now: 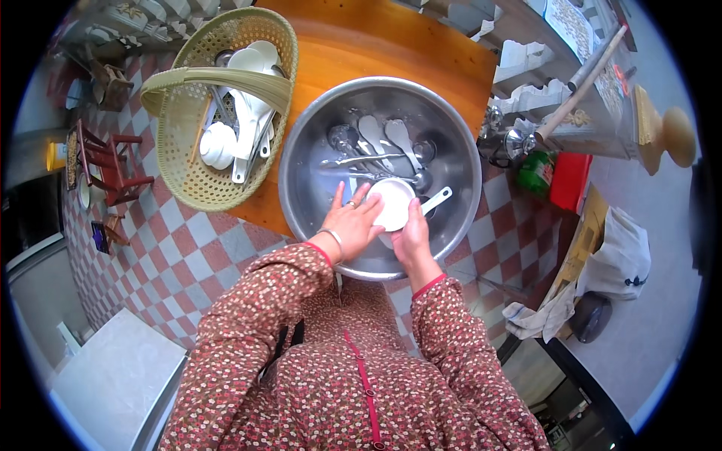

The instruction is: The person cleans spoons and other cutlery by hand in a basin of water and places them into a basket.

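A small round white dish (393, 204) is held over a wide stainless steel basin (293, 186). My right hand (413, 239) grips its right side, thumb at the rim. My left hand (351, 224) lies against its left edge with fingers spread, a ring and a bracelet on it. A white handle with a hole (437, 199) sticks out past my right hand; whether it joins the dish cannot be told. Inside the basin lie pale flat-ended spoons (371, 131), a metal ladle (342, 137) and several metal utensils (361, 162), partly overlapping. Some water seems to be in there.
Left of the basin, a woven handled basket (169, 141) holds white ladles (243, 135), stacked white bowls (218, 145) and metal utensils. Both stand on a wooden table (350, 39). A red chair (115, 169) is at left; a rolling pin-like stick (581, 82) lies upper right.
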### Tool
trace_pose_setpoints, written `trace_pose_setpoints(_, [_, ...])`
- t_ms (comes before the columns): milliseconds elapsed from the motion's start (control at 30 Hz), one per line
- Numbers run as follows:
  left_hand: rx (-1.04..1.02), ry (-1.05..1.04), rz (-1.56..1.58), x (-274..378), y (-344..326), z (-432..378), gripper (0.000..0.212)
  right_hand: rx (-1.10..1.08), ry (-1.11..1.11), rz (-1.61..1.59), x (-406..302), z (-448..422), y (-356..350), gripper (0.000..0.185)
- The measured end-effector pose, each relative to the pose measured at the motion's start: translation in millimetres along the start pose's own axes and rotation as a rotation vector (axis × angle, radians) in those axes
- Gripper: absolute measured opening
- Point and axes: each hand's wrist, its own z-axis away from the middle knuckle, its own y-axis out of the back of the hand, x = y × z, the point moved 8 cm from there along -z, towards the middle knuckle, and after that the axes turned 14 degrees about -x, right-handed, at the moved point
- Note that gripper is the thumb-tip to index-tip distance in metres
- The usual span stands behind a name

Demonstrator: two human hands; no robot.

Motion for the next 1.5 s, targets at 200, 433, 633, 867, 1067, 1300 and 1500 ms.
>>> trace_pose_setpoints(200, [0.051,0.002,0.155,23,2,-31,0.048,0.114,-0.153,-0.098,5,-1,-15,0.053])
trace_pose_setpoints(433, [-0.180,-0.011,0.001,8,10,5,0.048,-0.076,-0.170,-0.255,4,2,-9,0.053])
trace_pose_setpoints(633, [0.081,0.085,0.020,4,17,-12,0.051,0.023,-0.085,-0.147,12,8,-18,0.050])
trace_pose_setpoints(867, [-0.082,-0.060,0.160,24,1,-1,0.043,0.027,-0.183,-0.207,6,-2,2,0.049])
trace_pose_setpoints(1067, [0.166,0.150,0.195,-38,22,11,0.048,0.013,-0.121,-0.175,12,3,-18,0.041])
trace_pose_setpoints(1300, [0.420,0.205,0.846,-67,9,-13,0.036,0.035,-0.099,0.150,2,-7,-19,0.041])
trace_pose_setpoints(1500, [0.314,0.463,0.833,-76,10,-14,0.024,0.155,0.071,0.388,-8,8,-22,0.046])
